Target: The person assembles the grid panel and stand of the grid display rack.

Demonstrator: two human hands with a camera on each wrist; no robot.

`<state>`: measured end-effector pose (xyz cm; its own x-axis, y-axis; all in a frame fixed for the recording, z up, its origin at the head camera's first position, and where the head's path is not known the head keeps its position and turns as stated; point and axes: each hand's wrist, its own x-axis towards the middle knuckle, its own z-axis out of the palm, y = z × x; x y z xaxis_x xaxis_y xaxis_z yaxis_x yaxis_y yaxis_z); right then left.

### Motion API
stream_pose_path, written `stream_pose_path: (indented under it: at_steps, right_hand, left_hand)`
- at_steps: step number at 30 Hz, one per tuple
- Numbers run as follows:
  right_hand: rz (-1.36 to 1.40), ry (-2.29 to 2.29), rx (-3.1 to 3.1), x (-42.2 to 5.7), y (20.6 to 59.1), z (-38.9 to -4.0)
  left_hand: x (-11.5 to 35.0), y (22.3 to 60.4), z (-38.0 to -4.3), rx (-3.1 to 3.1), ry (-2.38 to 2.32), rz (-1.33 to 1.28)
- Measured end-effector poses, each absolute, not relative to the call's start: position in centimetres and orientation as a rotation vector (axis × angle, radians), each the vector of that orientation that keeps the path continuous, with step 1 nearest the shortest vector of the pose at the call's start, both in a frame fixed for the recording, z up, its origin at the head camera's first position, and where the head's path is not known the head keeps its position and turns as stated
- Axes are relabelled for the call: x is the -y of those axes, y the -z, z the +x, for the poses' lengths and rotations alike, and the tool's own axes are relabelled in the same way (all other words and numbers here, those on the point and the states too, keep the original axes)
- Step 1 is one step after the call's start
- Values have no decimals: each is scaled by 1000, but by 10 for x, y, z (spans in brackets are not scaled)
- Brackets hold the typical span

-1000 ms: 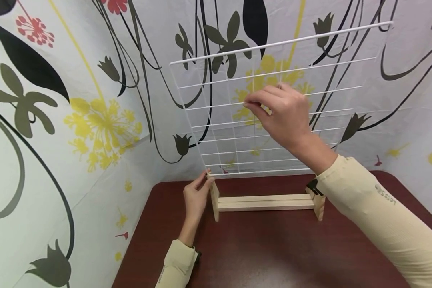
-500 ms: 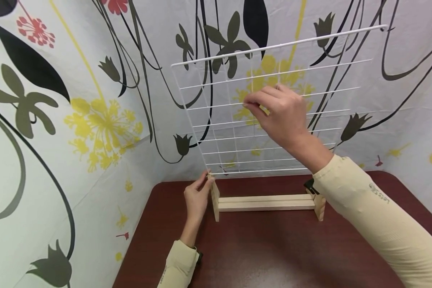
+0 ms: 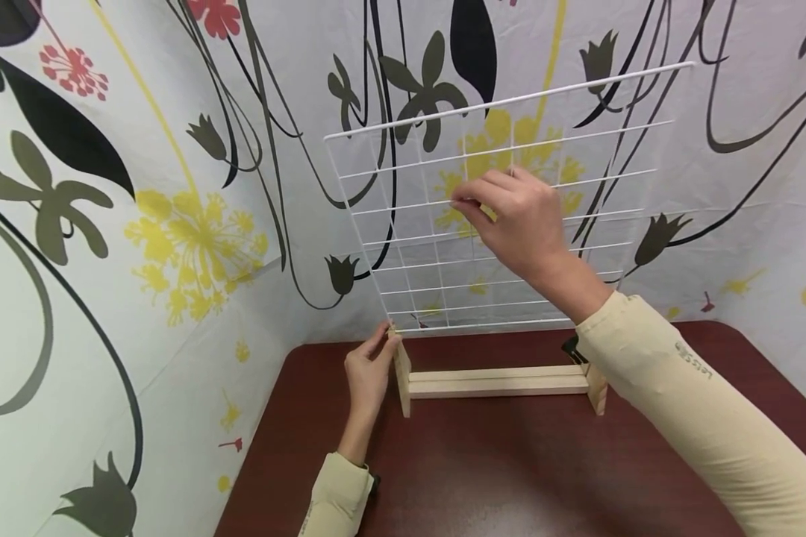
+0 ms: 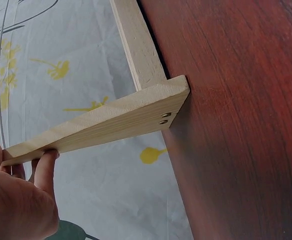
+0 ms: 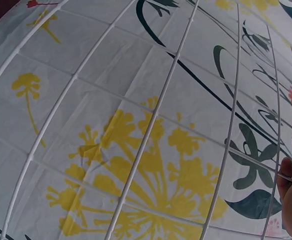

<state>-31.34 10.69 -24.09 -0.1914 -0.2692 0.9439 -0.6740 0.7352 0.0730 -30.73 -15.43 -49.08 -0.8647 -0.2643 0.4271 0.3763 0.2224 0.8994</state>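
White wire grid (image 3: 428, 203) now leans farther back | right hand (image 3: 520, 216) pinches it | left hand (image 3: 368, 371) pinches pale, flat wooden upright (image 3: 401, 377) | angle seemingly being adjusted

Right hand (image 3: 522, 218) raised high, curled in pinch; left hand (image 3: 368, 373) lower, angled upward, also pinching.

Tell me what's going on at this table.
A person has both hands on a job with a white wire grid panel and a wooden stand on the table. The right hand grips the panel's wires, holding it up above the tabletop. The left hand pinches the top of the stand's left upright, right by the panel's lower left corner. Whether the two are joined, I can't tell.
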Motion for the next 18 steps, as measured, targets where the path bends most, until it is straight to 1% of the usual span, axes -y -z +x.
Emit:
stream_pose_path:
  at_steps: [9, 18]
  right_hand:
    - [774, -479, 1757, -108, 248, -320]
    - [804, -524, 1749, -106, 250, -328]
  left_hand:
    - [152, 491, -309, 1999, 1719, -126]
    - [155, 491, -309, 2012, 1685, -92]
